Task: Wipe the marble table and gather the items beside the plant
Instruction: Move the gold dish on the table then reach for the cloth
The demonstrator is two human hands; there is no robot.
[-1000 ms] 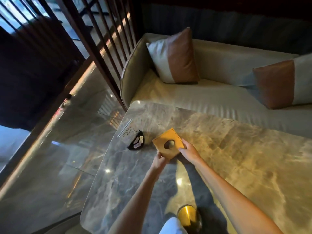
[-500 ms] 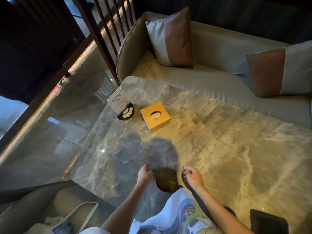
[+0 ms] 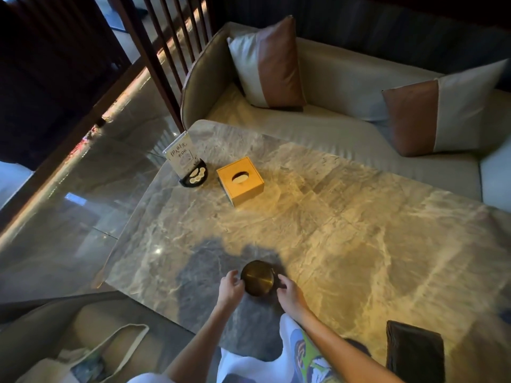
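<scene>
Head view: left hand (image 3: 231, 286) and right hand (image 3: 289, 290) cupping brass dish (image 3: 257, 277) at near edge of table (image 3: 345, 230), fingers curled on its rim; gathering step, likely; next, carry toward far-corner box (image 3: 240, 180) and sign (image 3: 184, 161); no plant visible

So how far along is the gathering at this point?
Done: the yellow tissue box sits beside the sign holder at the table's far left corner. In hand: the left hand and right hand flank the brass round dish near the front edge. Left: that dish and the dark folder. No cloth or plant is visible.
</scene>
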